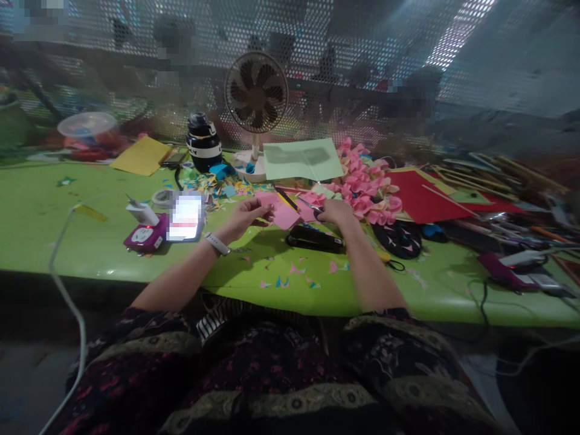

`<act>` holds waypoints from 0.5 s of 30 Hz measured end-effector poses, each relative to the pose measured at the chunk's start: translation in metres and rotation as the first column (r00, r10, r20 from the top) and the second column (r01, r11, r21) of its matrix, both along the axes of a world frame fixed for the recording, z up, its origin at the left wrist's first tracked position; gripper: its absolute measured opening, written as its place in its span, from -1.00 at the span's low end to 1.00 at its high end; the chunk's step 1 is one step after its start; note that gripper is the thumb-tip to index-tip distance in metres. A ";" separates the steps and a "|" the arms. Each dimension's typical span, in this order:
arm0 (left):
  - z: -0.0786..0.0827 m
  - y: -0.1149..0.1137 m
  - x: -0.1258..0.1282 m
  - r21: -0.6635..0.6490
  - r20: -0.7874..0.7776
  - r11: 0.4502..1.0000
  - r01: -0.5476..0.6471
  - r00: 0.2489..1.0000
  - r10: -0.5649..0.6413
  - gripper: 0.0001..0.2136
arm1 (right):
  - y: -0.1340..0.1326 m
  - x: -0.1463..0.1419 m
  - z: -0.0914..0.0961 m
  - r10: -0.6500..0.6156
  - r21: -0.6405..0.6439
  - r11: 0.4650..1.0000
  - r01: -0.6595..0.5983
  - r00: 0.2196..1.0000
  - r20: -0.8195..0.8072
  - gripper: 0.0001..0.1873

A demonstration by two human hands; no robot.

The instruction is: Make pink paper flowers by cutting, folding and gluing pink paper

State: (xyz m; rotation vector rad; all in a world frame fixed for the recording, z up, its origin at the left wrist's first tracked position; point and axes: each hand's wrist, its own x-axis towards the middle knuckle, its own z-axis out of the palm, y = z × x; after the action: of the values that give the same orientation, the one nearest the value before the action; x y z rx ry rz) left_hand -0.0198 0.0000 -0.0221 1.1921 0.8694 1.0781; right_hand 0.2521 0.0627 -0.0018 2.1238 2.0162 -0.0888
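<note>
My left hand [244,219], with a white watch band at the wrist, has its fingers curled together at the left edge of some pink paper [286,216]. Its fingertips seem to pinch that paper, though the exact grip is small and blurred. My right hand [336,212] is closed around the dark handles of a pair of scissors [316,209], whose blades point left over the pink paper. A yellow and black pencil-like stick [287,199] lies across the paper. Just below the hands a black stapler [314,238] rests on the green table [244,296].
Pink paper petals [365,181] heap up behind my right hand. A fan [256,93], a black bottle [203,145] and a pale green sheet [303,160] stand or lie at the back. A lit phone [185,217] and purple socket adapter [145,234] are left; red paper [414,196] is right.
</note>
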 end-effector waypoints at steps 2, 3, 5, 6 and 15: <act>0.000 0.001 0.000 -0.012 0.011 1.000 -0.009 1.000 0.010 -0.80 | 0.000 0.002 -0.001 0.004 0.013 1.000 -0.005 1.000 0.003 -0.53; 0.000 0.001 0.000 -0.017 0.018 1.000 -0.013 1.000 0.014 -0.80 | 0.000 0.003 -0.001 0.003 0.021 1.000 -0.003 1.000 0.006 -0.52; 0.000 0.002 0.000 -0.021 0.037 1.000 -0.018 0.999 0.019 -0.78 | 0.001 0.005 -0.001 -0.008 0.030 1.000 0.008 1.000 0.012 -0.50; 0.000 0.002 0.000 -0.020 0.048 1.000 -0.020 0.999 0.021 -0.77 | 0.001 0.005 0.000 -0.016 0.035 0.999 0.015 1.000 0.014 -0.50; -0.001 0.004 0.001 -0.035 0.130 0.996 -0.079 0.988 0.083 -0.76 | -0.009 0.006 0.020 0.076 0.197 0.979 -0.042 0.983 -0.169 -0.74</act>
State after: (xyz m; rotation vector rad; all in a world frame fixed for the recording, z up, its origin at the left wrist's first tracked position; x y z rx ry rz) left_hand -0.0188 0.0037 -0.0231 1.0561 0.8344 1.1913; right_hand 0.2578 0.0539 0.0179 2.2391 2.2719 -0.0764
